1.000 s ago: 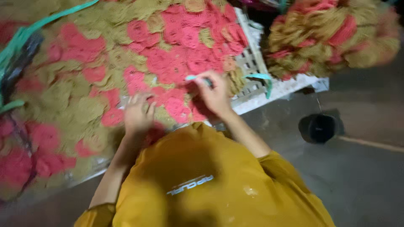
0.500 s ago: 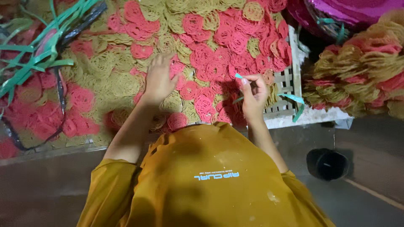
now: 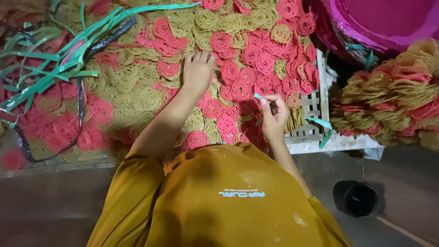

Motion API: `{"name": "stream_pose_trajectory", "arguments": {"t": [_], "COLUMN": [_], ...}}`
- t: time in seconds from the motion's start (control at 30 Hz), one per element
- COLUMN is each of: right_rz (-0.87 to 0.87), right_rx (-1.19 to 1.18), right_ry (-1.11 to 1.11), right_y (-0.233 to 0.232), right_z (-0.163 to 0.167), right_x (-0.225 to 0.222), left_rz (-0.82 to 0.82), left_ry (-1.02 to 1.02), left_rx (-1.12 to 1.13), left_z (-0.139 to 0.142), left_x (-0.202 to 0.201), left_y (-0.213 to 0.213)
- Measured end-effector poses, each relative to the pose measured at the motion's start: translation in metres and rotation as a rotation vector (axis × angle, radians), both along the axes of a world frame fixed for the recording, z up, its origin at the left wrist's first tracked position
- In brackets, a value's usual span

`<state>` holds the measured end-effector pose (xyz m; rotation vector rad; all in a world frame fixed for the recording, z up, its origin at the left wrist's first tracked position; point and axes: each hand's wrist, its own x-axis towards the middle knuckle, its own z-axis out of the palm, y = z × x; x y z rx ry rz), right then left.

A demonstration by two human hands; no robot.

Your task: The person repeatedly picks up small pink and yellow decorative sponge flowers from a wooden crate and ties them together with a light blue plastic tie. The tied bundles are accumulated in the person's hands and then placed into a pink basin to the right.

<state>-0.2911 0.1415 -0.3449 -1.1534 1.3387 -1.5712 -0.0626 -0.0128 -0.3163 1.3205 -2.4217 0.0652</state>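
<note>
L hand [image 3: 197, 69] flat, fingers together, palm down, pressing on the spread of pink & yellow noodle rounds [image 3: 228, 50] at centre, far side of the person. R hand [image 3: 273, 115] curled, thumb & fingers pinching 1 thin green strip [image 3: 258, 96]; strip tip pokes out to the left of the fingers, just above the pink rounds near the right edge of the woven tray [image 3: 315, 110]. Loose green strips [image 3: 55, 68] piled far left w/ a dark cord [image 3: 80, 110] looping thru them. Bundled noodle stack [image 3: 393, 96] right of tray, pink basin [image 3: 388, 23] far right. Dark round pot [image 3: 357, 198] on floor, near right. Mustard-yellow shirt [image 3: 219, 201] fills near centre.
</note>
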Motion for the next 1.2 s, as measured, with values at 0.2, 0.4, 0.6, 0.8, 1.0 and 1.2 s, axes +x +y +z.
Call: {"name": "stream_pose_trajectory", "arguments": {"t": [0.2, 0.4, 0.6, 0.8, 1.0, 1.2], "right_rz": [0.014, 0.144, 0.165, 0.12, 0.113, 0.127], "right_rx": [0.074, 0.067, -0.1, -0.13, -0.113, -0.136], "right_ry": [0.05, 0.353, 0.526, 0.695, 0.746, 0.843], "right_y": [0.007, -0.007, -0.015, -0.01, -0.001, 0.004], "right_z": [0.008, 0.024, 0.035, 0.036, 0.039, 0.044], "right_x": [0.005, 0.037, 0.063, 0.066, 0.061, 0.059], "left_rz": [0.3, 0.206, 0.259, 0.17, 0.159, 0.139], "left_ry": [0.414, 1.164, 1.427, 1.42, 1.258, 1.114], "left_rx": [0.627, 1.071, 1.331, 1.274, 1.129, 1.021], "left_z": [0.018, -0.001, -0.044, -0.057, -0.05, -0.042], "left_x": [0.021, 0.044, 0.041, 0.019, 0.008, 0.003], "left_y": [0.014, 0.053, 0.088, 0.105, 0.112, 0.119]}}
